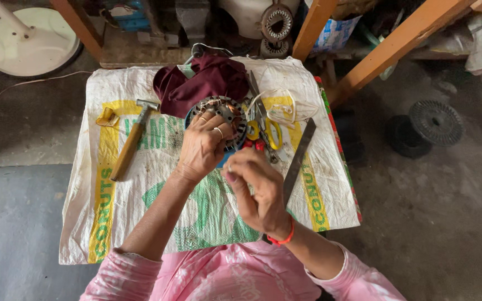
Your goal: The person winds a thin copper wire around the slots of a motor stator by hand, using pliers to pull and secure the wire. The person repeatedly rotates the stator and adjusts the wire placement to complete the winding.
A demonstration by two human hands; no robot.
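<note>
Right hand (258, 192) pinched; left hand (205, 145) grips stator (224, 111).

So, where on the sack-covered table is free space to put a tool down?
The sack is bare in its near left part, below the hammer and left of the left hand. A smaller bare patch lies right of the metal strip. It is crowded around the stator, maroon cloth and scissors.
</note>
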